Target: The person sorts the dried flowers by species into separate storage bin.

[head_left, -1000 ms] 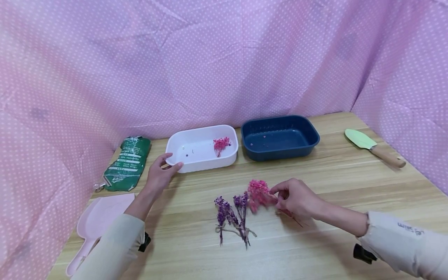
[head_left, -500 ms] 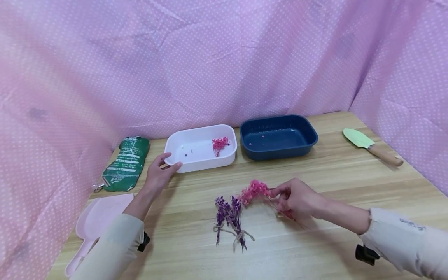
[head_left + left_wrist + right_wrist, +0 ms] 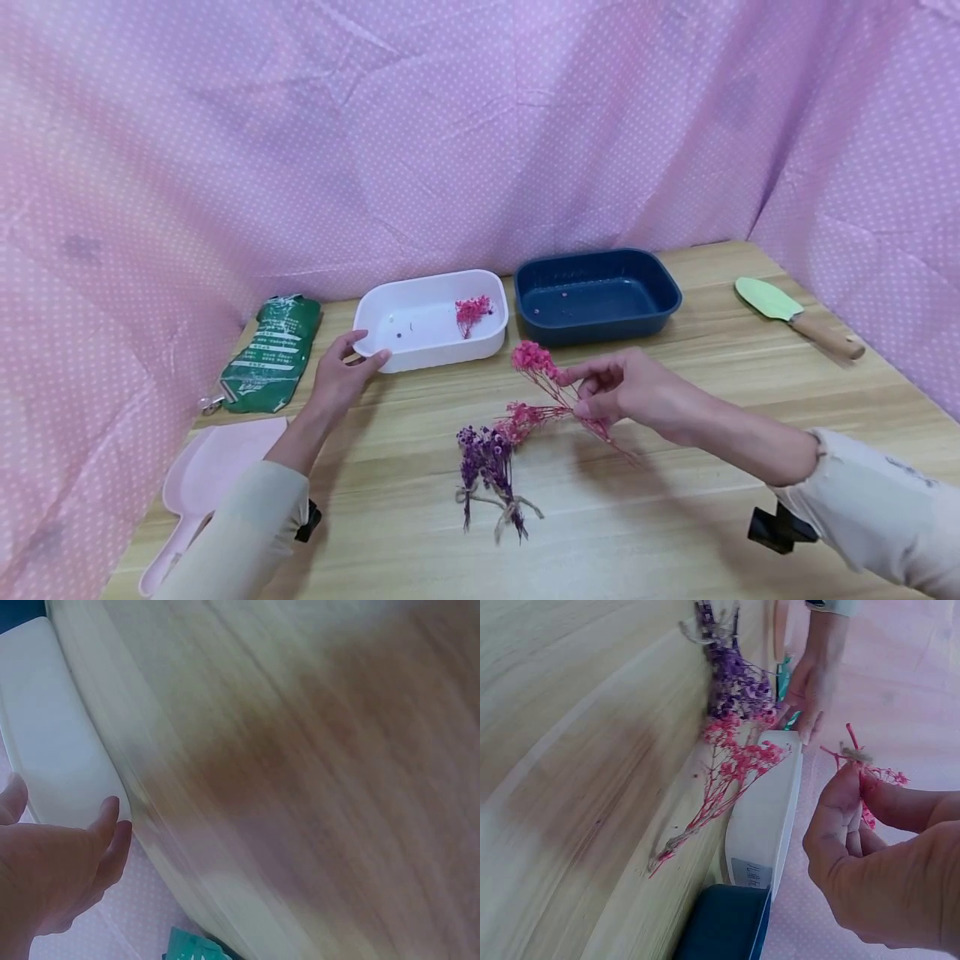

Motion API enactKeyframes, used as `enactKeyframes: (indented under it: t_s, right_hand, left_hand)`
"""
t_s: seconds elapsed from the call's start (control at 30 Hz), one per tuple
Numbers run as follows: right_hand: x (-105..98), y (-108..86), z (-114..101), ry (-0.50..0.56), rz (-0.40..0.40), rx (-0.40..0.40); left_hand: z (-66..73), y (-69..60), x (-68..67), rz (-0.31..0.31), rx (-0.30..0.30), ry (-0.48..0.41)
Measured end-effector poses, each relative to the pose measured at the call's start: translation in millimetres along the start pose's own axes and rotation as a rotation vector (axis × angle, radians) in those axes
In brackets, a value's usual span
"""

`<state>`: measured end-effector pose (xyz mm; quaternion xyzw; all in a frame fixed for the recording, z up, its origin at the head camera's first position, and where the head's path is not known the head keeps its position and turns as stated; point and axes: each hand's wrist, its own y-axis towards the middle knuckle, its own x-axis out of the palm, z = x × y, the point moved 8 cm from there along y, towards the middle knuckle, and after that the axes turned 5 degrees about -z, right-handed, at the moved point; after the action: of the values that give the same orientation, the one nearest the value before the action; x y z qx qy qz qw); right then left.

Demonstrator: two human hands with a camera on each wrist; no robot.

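My right hand (image 3: 637, 400) pinches the tied stems of a small bunch of pink dried flowers (image 3: 534, 357), raised over the table. In the right wrist view, twine (image 3: 856, 755) shows above the fingertips. Under it, a second pink dried-flower bunch (image 3: 731, 769) lies on the wood, its heads against the purple dried flowers (image 3: 483, 458), which are tied with twine. My left hand (image 3: 341, 375) holds the near left corner of the white tub (image 3: 442, 354), thumb on the front wall and fingers at the left rim. One pink sprig (image 3: 472, 314) lies inside the tub.
Beside the white tub stands a dark blue tub (image 3: 600, 321) with small bits in it. A green trowel (image 3: 768, 298) with a wooden handle lies at right. At left are a green packet (image 3: 273, 358) and a pink dustpan (image 3: 213, 467). Pink dotted cloth (image 3: 480, 142) hangs behind.
My right hand has lifted one pink bunch up from the other, which stays on the table. The right-hand purple flowers have shifted left. My left hand keeps its place on the tub.
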<state>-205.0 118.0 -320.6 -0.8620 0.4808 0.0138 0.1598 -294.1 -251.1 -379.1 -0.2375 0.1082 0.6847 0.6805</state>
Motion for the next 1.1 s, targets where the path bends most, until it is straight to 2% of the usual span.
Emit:
enactKeyframes:
  t_s: [0.13, 0.27, 0.37, 0.57, 0.73, 0.83, 0.97, 1.1]
  right_hand:
    - [-2.4, 6.2, -6.9, 0.04, -0.001, -0.024]
    - [-6.3, 20.5, -11.2, -0.005, 0.04, -0.036]
    - [-8.8, 39.8, -11.4, -0.017, 0.071, -0.033]
    - [-17.5, 91.0, -15.9, -0.031, 0.173, -0.04]
    - [-23.5, 128.8, -25.7, -0.11, 0.281, -0.065]
    - [-23.1, 146.3, -32.8, -0.202, 0.335, -0.066]
    - [-16.4, 164.1, -43.7, -0.281, 0.366, -0.029]
    - [-9.4, 175.9, -56.6, -0.312, 0.371, -0.051]
  left_hand:
    - [-0.2, -0.5, -0.3, 0.0, 0.003, -0.006]
    - [0.7, -0.2, -1.2, 0.0, 0.015, -0.016]
    - [0.7, 0.0, -1.6, 0.0, 0.02, -0.013]
    - [-1.7, 0.7, -0.7, -0.008, 0.009, -0.009]
    - [-2.4, 0.6, -0.7, -0.006, 0.005, -0.008]
    - [-1.2, 0.4, -1.0, -0.001, 0.005, -0.006]
    - [0.1, 1.4, -1.3, 0.003, 0.013, -0.007]
    - [-0.1, 2.0, -1.2, 0.003, 0.017, -0.016]
